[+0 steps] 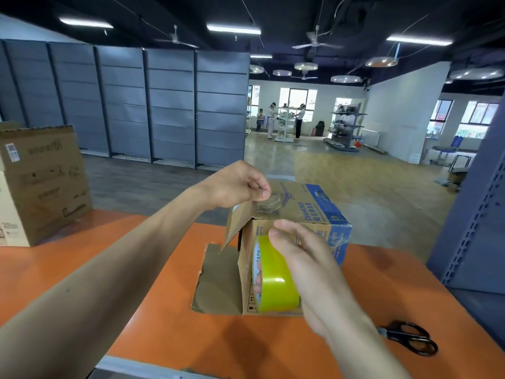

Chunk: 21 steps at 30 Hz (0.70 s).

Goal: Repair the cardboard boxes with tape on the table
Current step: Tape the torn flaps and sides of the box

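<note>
A small brown and blue cardboard box (pixel 308 212) stands in the middle of the orange table (pixel 153 318), its near flaps hanging open. My left hand (pixel 240 184) pinches the free end of clear tape above the box's top near edge. My right hand (pixel 297 255) grips a yellow-green tape roll (pixel 276 280) held against the box's near side. One flap (pixel 218 283) lies flat on the table to the left of the roll.
A larger brown cardboard box (pixel 41 181) stands at the table's far left. Black scissors (pixel 410 337) lie at the right near the front edge. A grey metal rack (pixel 475 222) rises at the right, and grey shelving lines the left background.
</note>
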Tool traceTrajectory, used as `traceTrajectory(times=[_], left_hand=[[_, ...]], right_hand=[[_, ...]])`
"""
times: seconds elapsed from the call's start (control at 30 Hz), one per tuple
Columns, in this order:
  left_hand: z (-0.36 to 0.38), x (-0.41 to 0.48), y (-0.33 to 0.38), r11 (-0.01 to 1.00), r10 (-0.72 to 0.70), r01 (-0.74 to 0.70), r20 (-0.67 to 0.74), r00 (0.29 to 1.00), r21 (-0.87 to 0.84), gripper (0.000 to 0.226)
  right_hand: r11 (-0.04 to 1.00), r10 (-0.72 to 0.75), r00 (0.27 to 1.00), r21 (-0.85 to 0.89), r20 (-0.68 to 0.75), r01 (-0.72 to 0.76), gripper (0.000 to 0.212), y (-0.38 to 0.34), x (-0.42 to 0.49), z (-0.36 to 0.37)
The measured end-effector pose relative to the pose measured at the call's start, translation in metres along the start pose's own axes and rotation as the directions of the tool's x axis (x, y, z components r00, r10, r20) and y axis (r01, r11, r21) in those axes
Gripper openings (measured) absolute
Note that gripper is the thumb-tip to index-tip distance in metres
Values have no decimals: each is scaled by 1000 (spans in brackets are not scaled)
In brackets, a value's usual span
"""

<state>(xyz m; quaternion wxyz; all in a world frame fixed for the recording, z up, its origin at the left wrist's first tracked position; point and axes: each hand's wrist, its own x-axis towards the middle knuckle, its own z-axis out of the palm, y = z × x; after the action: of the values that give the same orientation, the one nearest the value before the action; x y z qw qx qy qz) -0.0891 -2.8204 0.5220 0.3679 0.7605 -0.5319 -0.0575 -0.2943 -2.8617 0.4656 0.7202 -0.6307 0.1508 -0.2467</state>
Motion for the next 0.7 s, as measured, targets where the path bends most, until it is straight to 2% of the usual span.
traceTrajectory(times=[0.2, 0.57, 0.63, 0.7], left_hand=[[0, 4, -1, 999, -20, 19, 22, 1000, 49, 5], [5, 3, -5, 994, -21, 18, 32, 999, 112, 6], [7, 0, -7, 995, -47, 46, 9, 999, 93, 31], [8, -5, -9, 995, -84, 85, -25, 996, 61, 51]], right_hand=[[994, 47, 999, 100, -10, -46, 32, -4, 2, 5], [985, 84, 996, 153, 0, -83, 11, -4, 1, 6], [983, 87, 996, 163, 6, -86, 5, -4, 1, 6], [981, 88, 996, 172, 9, -89, 10, -3, 0, 5]])
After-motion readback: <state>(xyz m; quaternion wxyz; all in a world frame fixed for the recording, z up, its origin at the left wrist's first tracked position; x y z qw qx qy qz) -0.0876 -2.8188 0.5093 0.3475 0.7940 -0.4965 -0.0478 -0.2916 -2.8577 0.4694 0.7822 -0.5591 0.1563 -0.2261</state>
